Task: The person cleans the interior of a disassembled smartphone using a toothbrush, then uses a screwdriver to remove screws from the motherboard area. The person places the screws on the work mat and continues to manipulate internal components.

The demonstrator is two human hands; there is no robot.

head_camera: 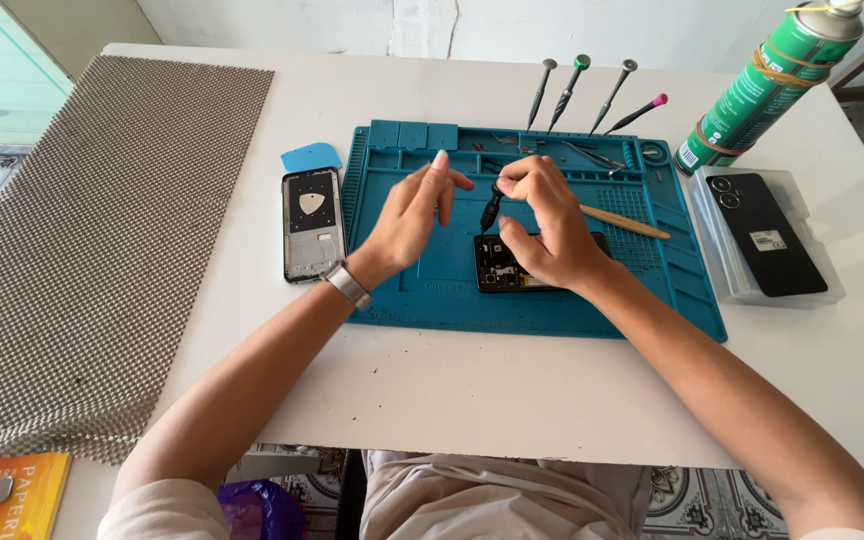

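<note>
Black screwdriver pinched upright in my right hand, light, slim, best held near its top | tip on fragile opened phone beneath | left hand open, empty, beside | blue mat under all

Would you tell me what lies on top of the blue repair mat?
On the blue repair mat: an opened phone, a wooden stick, tweezers. The right hand covers part of the phone.

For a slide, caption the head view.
Right hand holds a screwdriver over an opened phone on a blue mat.
</note>
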